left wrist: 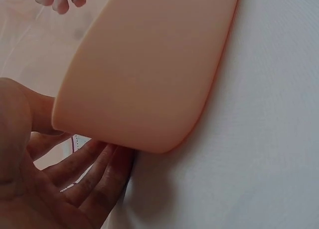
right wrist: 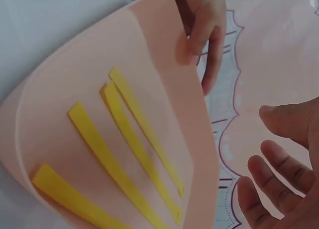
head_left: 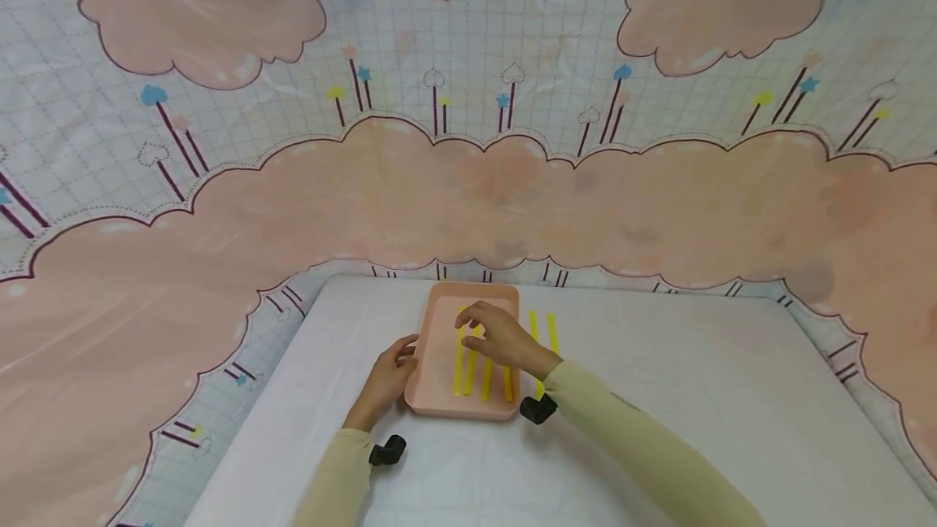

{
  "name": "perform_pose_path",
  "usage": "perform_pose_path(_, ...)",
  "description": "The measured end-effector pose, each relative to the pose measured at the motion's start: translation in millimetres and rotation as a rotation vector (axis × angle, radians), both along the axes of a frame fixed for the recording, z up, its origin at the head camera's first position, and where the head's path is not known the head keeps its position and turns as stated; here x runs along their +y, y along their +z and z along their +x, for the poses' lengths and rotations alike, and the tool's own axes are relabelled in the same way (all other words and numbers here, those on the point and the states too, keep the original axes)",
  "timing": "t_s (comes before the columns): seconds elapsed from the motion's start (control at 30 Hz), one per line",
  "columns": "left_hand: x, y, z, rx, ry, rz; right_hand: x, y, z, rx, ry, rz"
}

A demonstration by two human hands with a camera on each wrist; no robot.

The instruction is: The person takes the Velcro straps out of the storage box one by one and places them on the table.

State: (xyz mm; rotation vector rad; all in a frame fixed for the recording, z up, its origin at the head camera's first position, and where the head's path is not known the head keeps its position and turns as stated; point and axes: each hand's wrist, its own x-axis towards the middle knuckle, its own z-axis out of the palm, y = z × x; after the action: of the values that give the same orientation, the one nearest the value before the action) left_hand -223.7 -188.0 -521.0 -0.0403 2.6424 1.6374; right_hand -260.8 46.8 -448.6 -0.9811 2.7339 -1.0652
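Observation:
A shallow peach-coloured tray (head_left: 433, 405) lies on the white table, with several flat yellow strips (right wrist: 109, 164) side by side on its floor. My left hand (head_left: 388, 376) is at the tray's left side, its thumb and fingers touching the wall and rim; in the left wrist view the left fingers (left wrist: 94, 181) run partly out of sight beside the wall. Over the tray hovers my right hand (head_left: 501, 336), fingers loosely bent and parted, nothing in them. The right wrist view shows the right hand's fingers (right wrist: 269, 189) apart from the strips.
Two more yellow strips (head_left: 553, 332) lie on the white table (head_left: 659, 397) just right of the tray, partly hidden by the right forearm. A patterned cloth (head_left: 512, 202) with pink clouds hangs behind the table. Black wrist devices (head_left: 538, 409) sit at both cuffs.

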Motion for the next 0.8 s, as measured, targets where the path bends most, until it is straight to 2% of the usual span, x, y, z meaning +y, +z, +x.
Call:
perform_pose_path(0.2, 0.6, -1.4, 1.5, 0.003, 0.001, 0.015, -8.4, -0.3, -5.4, 0.034, -0.004, 0.107)
perform_pose_path(0.57, 1.6, -1.1, 2.4, -0.006, 0.005, 0.004, -18.0, -3.7, -15.4, 0.084, 0.068, 0.255)
perform_pose_path(0.8, 0.6, -1.8, 3.0, -0.010, -0.002, 0.004, -24.2, -5.7, -21.9, 0.130, 0.098, 0.403)
